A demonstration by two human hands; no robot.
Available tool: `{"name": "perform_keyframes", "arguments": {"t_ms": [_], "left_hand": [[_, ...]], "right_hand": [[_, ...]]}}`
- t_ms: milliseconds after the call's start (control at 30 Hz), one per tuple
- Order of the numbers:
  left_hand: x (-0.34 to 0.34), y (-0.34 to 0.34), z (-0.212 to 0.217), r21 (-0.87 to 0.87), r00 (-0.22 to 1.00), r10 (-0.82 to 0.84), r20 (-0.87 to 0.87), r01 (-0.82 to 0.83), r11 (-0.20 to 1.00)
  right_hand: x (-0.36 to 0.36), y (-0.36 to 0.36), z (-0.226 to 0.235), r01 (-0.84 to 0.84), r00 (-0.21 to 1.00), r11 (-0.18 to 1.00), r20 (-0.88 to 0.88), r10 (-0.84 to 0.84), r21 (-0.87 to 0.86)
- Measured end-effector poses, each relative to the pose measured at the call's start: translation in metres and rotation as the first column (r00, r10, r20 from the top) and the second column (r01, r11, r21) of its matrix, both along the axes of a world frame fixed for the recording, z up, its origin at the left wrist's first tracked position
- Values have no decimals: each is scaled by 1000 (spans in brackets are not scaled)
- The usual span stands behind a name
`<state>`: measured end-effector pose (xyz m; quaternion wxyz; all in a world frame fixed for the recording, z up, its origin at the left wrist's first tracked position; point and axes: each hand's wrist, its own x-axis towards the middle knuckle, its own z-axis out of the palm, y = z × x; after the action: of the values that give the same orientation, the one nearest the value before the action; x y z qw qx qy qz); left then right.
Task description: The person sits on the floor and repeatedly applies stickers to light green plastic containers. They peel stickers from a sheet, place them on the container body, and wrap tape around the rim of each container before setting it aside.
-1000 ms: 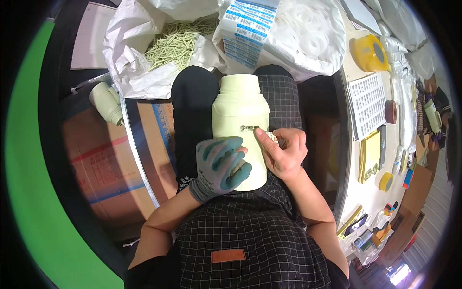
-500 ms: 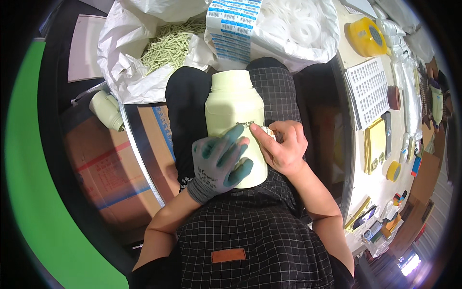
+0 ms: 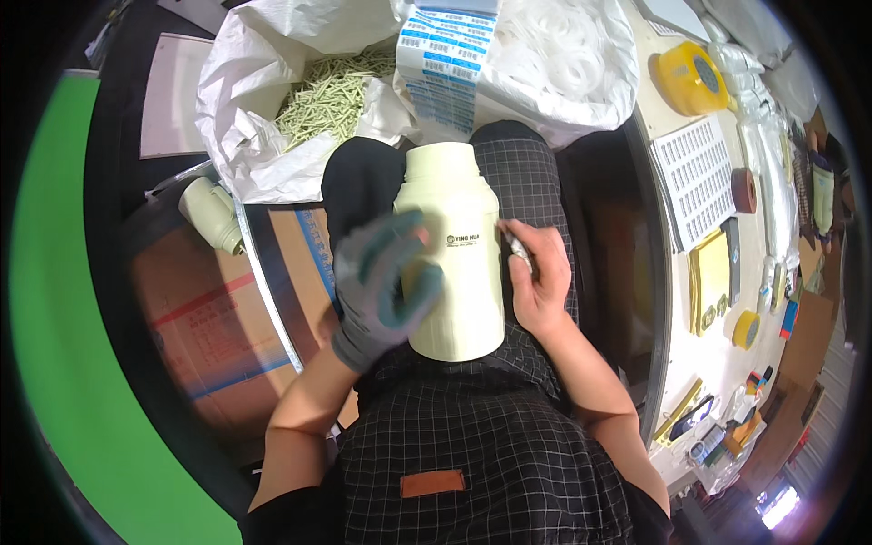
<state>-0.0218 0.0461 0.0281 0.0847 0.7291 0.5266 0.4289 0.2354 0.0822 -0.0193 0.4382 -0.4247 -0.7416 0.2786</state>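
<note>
A pale yellow-green thermos body (image 3: 459, 291) lies along my lap, its narrower neck pointing away from me. Small dark print shows on its upward side. My left hand (image 3: 386, 282), in a grey glove with green-coated fingers, hovers at the left side of the thermos; it is blurred, with thumb and fingers apart and nothing seen between them. At the right edge of the thermos is my bare right hand (image 3: 542, 277). Its thumb and fingers pinch a small whitish piece (image 3: 518, 249), mostly hidden, whose kind I cannot make out.
Beyond my knees stand white sacks, one with pale green sticks (image 3: 322, 104), another with translucent rings (image 3: 563, 64). A label sheet (image 3: 440, 68) hangs between them. Cartons (image 3: 218, 318) and a pale green jug-like part (image 3: 211, 213) are left. The right-hand table holds tape (image 3: 690, 80) and sticker sheets (image 3: 695, 182).
My left hand has lifted off the thermos and moved left, uncovering the print. My right hand has drawn back from the print to the right edge, still pinching the whitish piece.
</note>
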Motion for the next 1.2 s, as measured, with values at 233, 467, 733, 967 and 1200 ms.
{"name": "perform_keyframes", "arguments": {"t_ms": [233, 467, 733, 967, 1200], "left_hand": [[-43, 108, 25, -731, 876, 80, 475, 343, 590], [-55, 115, -34, -728, 972, -21, 233, 189, 659], [141, 131, 73, -66, 868, -434, -242, 431, 900], [420, 89, -12, -226, 279, -775, -567, 852, 472], [491, 79, -65, -239, 284, -738, -612, 823, 515]], "right_hand": [[-38, -37, 32, -225, 943, 973, -239, 233, 57], [79, -38, 66, 284, 956, 958, -90, -279, 47], [355, -100, 22, 899, 287, 369, 317, -904, 238], [396, -94, 1, 880, 243, 387, 439, -865, 275], [396, -101, 5, 845, 237, 417, 464, -854, 335]]}}
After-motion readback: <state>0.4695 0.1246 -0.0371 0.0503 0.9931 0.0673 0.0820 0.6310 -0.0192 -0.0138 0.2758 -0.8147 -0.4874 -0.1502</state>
